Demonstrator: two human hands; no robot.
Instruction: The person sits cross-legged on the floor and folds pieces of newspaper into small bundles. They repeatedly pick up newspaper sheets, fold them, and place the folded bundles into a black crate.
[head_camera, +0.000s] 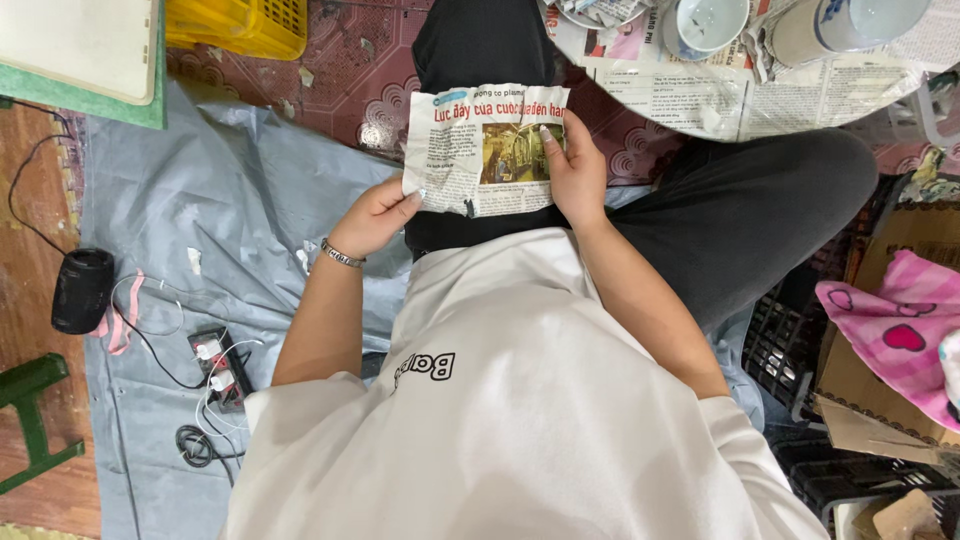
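A torn piece of newspaper (470, 140), with a red headline and a small photo, is held flat above my lap. My left hand (372, 215) pinches its lower left corner; a metal bracelet circles that wrist. My right hand (572, 165) grips the right edge, thumb lying on the printed side near the photo. I sit on the floor in a white shirt and dark trousers.
A round table (700, 105) covered in newspaper holds ceramic cups (705, 22) at the top right. A cardboard box (870, 390) with a pink cloth sits right. A black speaker (82, 290), a power strip (222, 368) and cables lie on the grey tarp left. A yellow crate (245, 25) is top left.
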